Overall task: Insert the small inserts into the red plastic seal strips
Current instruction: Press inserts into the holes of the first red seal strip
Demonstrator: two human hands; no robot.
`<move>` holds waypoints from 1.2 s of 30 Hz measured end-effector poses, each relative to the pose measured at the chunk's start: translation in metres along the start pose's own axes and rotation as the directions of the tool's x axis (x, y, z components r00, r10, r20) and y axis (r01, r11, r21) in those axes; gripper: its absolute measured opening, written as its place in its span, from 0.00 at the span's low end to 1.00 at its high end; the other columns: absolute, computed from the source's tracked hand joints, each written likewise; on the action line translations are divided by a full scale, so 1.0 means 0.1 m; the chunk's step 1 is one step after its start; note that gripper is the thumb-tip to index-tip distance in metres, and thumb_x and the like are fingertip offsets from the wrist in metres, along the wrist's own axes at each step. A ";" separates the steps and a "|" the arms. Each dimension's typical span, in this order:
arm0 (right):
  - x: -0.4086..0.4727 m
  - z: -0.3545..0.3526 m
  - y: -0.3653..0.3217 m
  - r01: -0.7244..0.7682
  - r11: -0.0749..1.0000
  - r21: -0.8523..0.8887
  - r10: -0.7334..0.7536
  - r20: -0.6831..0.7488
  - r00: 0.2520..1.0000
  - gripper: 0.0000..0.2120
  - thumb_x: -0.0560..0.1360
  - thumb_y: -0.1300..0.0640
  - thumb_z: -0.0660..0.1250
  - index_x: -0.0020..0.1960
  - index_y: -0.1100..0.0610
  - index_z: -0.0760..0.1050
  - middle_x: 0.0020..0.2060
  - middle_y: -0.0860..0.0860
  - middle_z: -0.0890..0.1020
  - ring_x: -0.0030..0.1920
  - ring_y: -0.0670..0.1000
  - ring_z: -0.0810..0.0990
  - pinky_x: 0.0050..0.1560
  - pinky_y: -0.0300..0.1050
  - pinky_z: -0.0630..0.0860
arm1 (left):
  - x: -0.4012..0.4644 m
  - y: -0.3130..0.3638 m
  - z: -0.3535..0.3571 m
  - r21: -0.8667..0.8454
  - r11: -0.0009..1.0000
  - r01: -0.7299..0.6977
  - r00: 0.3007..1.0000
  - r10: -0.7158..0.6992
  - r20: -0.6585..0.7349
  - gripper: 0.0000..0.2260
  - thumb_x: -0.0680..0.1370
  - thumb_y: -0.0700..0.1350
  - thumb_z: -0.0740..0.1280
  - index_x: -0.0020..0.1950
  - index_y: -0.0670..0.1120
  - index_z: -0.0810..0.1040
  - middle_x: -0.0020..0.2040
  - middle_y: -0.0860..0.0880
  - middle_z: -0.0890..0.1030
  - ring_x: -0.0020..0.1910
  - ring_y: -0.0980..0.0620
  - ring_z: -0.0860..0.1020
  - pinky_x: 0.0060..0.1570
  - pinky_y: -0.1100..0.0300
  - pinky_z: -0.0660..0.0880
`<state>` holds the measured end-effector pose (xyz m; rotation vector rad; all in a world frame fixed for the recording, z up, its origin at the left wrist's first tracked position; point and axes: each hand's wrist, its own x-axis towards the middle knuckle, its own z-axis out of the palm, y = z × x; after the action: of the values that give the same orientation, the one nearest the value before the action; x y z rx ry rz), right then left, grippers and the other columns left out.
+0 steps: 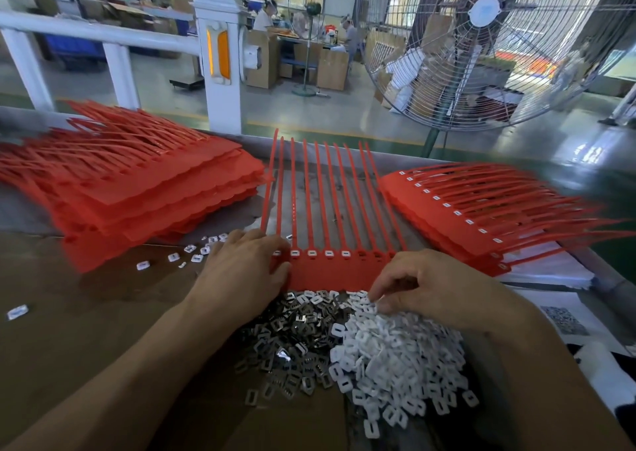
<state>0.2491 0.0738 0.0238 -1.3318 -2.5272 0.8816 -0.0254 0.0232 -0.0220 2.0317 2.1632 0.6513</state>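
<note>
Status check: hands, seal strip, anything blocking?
Left hand flat, steadying red seal strip. Right hand picking at white inserts. Four or five sockets filled, rest open. Nothing blocking.

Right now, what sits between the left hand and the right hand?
In the head view, the flat base of the red seal strip spans between the left hand and the right hand, with the metal insert pile just below.

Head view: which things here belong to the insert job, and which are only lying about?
Job:
- red seal strip sheet, held by the left hand
- white inserts pile, where the right hand picks
- metal inserts pile
- unfilled strip stack
- filled strip stack

Lying about:
- standing fan
- white railing post
- printed paper
</note>
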 end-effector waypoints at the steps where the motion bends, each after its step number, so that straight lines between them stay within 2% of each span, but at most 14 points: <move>1: 0.01 0.01 -0.01 0.010 1.000 -0.013 -0.010 0.003 1.000 0.05 0.73 0.51 0.80 0.46 0.42 0.86 0.45 0.38 0.83 0.46 0.40 0.82 0.50 0.39 0.77 | 0.00 0.00 0.00 0.001 1.000 -0.001 1.000 0.001 0.001 0.16 0.81 0.57 0.63 0.69 0.60 0.74 0.66 0.57 0.75 0.68 0.51 0.68 0.68 0.49 0.63; 4: 0.02 0.03 -0.02 0.038 0.999 -0.021 -0.038 0.014 0.999 0.04 0.73 0.50 0.79 0.45 0.42 0.86 0.46 0.38 0.82 0.46 0.40 0.82 0.52 0.42 0.78 | 0.00 0.00 -0.01 0.003 1.000 -0.004 1.000 0.004 0.003 0.16 0.81 0.58 0.63 0.69 0.60 0.74 0.67 0.57 0.75 0.68 0.51 0.68 0.68 0.49 0.63; 7: 0.02 0.03 -0.02 0.053 0.996 0.074 -0.053 -0.006 0.999 0.03 0.76 0.50 0.76 0.46 0.42 0.84 0.42 0.41 0.85 0.41 0.41 0.83 0.45 0.42 0.78 | 0.00 0.00 -0.01 0.001 1.000 -0.006 1.000 0.006 0.003 0.16 0.81 0.58 0.63 0.69 0.60 0.74 0.67 0.57 0.75 0.68 0.51 0.68 0.69 0.49 0.63; 10: 0.06 0.08 0.00 0.082 0.971 0.224 -0.052 -0.137 0.989 0.02 0.77 0.51 0.75 0.47 0.43 0.84 0.40 0.44 0.85 0.38 0.43 0.82 0.42 0.41 0.77 | 0.00 0.00 -0.01 0.006 1.000 -0.009 1.000 0.009 0.004 0.17 0.81 0.58 0.63 0.69 0.60 0.74 0.67 0.57 0.75 0.68 0.51 0.68 0.69 0.48 0.64; 13: 0.13 0.15 0.00 0.087 0.918 0.386 0.007 -0.235 0.972 0.04 0.77 0.55 0.76 0.47 0.46 0.85 0.37 0.49 0.85 0.36 0.47 0.79 0.40 0.46 0.77 | 0.00 0.00 -0.01 0.006 1.000 -0.007 1.000 0.007 0.003 0.17 0.81 0.58 0.63 0.69 0.59 0.75 0.66 0.57 0.75 0.68 0.50 0.69 0.68 0.48 0.64; 17: 0.19 0.23 0.02 0.081 0.883 0.462 0.078 -0.315 0.946 0.09 0.77 0.59 0.75 0.48 0.44 0.86 0.39 0.46 0.86 0.34 0.42 0.78 0.40 0.42 0.76 | 0.01 0.00 0.00 0.005 1.000 -0.008 1.000 0.008 0.001 0.16 0.81 0.58 0.64 0.68 0.59 0.75 0.66 0.57 0.76 0.67 0.50 0.69 0.67 0.49 0.65; 20: 0.20 0.26 0.03 0.082 0.892 0.444 0.087 -0.346 0.934 0.12 0.77 0.59 0.75 0.48 0.41 0.85 0.40 0.44 0.85 0.36 0.39 0.80 0.40 0.38 0.76 | 0.01 0.00 -0.01 0.004 1.000 -0.004 1.000 0.004 0.011 0.17 0.81 0.58 0.63 0.69 0.59 0.74 0.66 0.56 0.75 0.67 0.50 0.69 0.68 0.48 0.64; 23: 0.25 0.30 0.07 0.073 0.917 0.393 0.092 -0.384 0.919 0.13 0.77 0.58 0.75 0.50 0.38 0.84 0.43 0.41 0.85 0.41 0.38 0.82 0.45 0.39 0.75 | 0.00 0.00 -0.01 0.001 1.000 -0.004 1.000 0.004 0.016 0.17 0.81 0.58 0.63 0.69 0.59 0.74 0.66 0.56 0.75 0.68 0.50 0.68 0.69 0.48 0.64; 26: 0.30 0.35 0.12 0.050 0.960 0.274 0.081 -0.449 0.890 0.13 0.77 0.55 0.75 0.52 0.36 0.83 0.46 0.36 0.83 0.47 0.37 0.82 0.47 0.38 0.74 | 0.00 0.01 -0.02 0.003 1.000 0.000 1.000 0.000 0.018 0.17 0.81 0.58 0.63 0.69 0.59 0.74 0.66 0.56 0.75 0.68 0.50 0.68 0.69 0.48 0.64; 29: 0.36 0.36 0.12 0.018 0.983 0.183 0.074 -0.485 0.871 0.12 0.78 0.54 0.74 0.48 0.35 0.81 0.46 0.32 0.82 0.48 0.34 0.81 0.46 0.36 0.74 | 0.00 0.01 -0.02 0.000 1.000 0.003 1.000 -0.003 0.022 0.17 0.81 0.58 0.63 0.69 0.60 0.74 0.66 0.56 0.75 0.68 0.50 0.68 0.69 0.48 0.64; 32: 0.41 0.37 0.11 0.005 0.994 0.112 0.054 -0.515 0.855 0.12 0.78 0.56 0.73 0.47 0.36 0.80 0.45 0.36 0.83 0.49 0.35 0.80 0.51 0.39 0.76 | 0.00 0.01 -0.01 -0.002 1.000 0.004 1.000 -0.004 0.018 0.17 0.81 0.58 0.63 0.69 0.59 0.74 0.66 0.56 0.75 0.68 0.50 0.68 0.69 0.48 0.64; 36: 0.44 0.37 0.06 -0.036 0.998 0.050 0.057 -0.520 0.853 0.07 0.79 0.57 0.73 0.53 0.45 0.84 0.49 0.41 0.82 0.50 0.40 0.79 0.57 0.45 0.78 | 0.00 0.01 0.00 0.001 1.000 0.004 1.000 -0.004 0.018 0.17 0.81 0.58 0.63 0.69 0.59 0.74 0.66 0.56 0.75 0.68 0.50 0.68 0.69 0.47 0.64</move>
<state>0.2129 0.0959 -0.0159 -1.3940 -2.0522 0.4799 -0.0248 0.0236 -0.0214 2.0252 2.1576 0.6284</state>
